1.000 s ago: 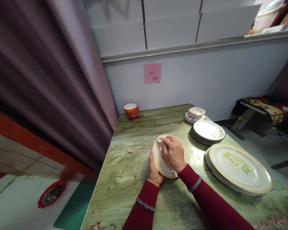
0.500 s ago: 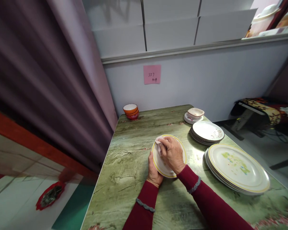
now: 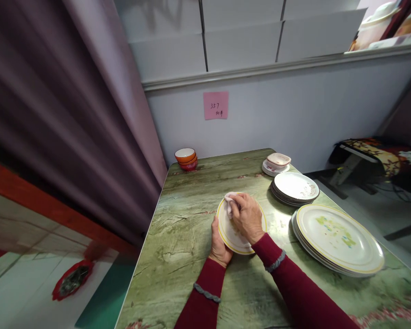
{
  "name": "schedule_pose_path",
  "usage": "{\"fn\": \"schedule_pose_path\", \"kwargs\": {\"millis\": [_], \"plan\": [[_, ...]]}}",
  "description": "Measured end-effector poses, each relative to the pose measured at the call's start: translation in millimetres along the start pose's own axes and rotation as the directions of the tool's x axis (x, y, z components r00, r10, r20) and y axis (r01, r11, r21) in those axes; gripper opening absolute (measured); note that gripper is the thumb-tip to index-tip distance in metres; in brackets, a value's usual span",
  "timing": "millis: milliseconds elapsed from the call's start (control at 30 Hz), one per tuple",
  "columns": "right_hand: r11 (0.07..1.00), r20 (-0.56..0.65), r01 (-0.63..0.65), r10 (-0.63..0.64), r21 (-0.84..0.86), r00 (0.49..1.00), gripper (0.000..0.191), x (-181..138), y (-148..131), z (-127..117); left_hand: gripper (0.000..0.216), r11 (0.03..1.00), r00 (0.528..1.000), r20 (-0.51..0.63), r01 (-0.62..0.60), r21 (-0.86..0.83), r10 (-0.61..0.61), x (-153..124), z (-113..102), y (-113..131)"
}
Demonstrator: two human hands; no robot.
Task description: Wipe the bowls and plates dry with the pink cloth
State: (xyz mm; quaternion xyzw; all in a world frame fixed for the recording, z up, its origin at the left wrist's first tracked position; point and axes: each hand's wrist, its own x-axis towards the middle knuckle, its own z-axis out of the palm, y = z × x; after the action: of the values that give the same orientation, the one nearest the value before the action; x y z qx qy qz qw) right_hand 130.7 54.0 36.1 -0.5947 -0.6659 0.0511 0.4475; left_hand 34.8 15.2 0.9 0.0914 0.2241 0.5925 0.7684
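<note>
A white plate with a yellow rim is held above the front middle of the table. My left hand grips its lower left edge, thumb on top and the other fingers hidden underneath. Bunched in the fingers of my right hand is a white cloth, pressed against the plate's upper part. My right hand covers much of the plate's right side.
On the green table, orange and red bowls stand stacked at the back left. Along the right lie a stack of large oval plates, round plates, and small plates under a dish. A curtain hangs at left.
My right hand and the cloth have shifted slightly right and up along the plate. My left hand keeps its hold on the edge; the view has moved a little.
</note>
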Motion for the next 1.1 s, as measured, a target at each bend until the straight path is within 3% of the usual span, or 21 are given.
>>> {"fn": "schedule_pose_path", "kwargs": {"millis": [200,367,467,600,867,1000,1100], "plan": [[0.987,0.137,0.157,-0.157,0.012,0.978,0.017,-24.3,-29.1,-0.4,0.041,0.997,1.0,0.018,-0.016,-0.078,0.018,0.0,-5.9,2.3],[0.97,0.182,0.242,-0.238,0.001,0.954,0.013,-47.8,-33.4,0.4,0.045,0.994,1.0,0.026,-0.006,-0.107,0.009,-2.1,-9.9,8.4],[0.956,0.167,0.294,-0.287,-0.015,0.943,0.013,-47.2,-32.8,2.6,0.046,0.991,0.998,0.04,-0.033,-0.132,0.039,-0.9,-7.6,9.5],[0.937,0.158,0.342,-0.327,-0.075,0.932,0.016,-30.9,-31.0,3.8,0.043,0.982,0.994,-0.024,-0.108,-0.157,0.106,0.6,-1.7,6.0],[0.956,0.045,0.19,-0.184,-0.224,0.982,0.026,9.6,9.9,5.0,0.057,0.999,1.0,0.023,0.003,-0.035,-0.002,0.5,0.0,1.6],[0.95,0.007,0.145,-0.149,-0.277,0.989,0.029,5.7,38.0,1.7,0.062,0.995,0.996,-0.029,-0.082,-0.051,0.08,6.2,-3.3,5.1],[0.94,0.054,0.191,-0.183,-0.282,0.982,0.028,-20.1,46.0,-2.9,0.063,0.985,0.983,-0.105,-0.161,-0.062,0.154,11.7,-6.6,8.3]]}}
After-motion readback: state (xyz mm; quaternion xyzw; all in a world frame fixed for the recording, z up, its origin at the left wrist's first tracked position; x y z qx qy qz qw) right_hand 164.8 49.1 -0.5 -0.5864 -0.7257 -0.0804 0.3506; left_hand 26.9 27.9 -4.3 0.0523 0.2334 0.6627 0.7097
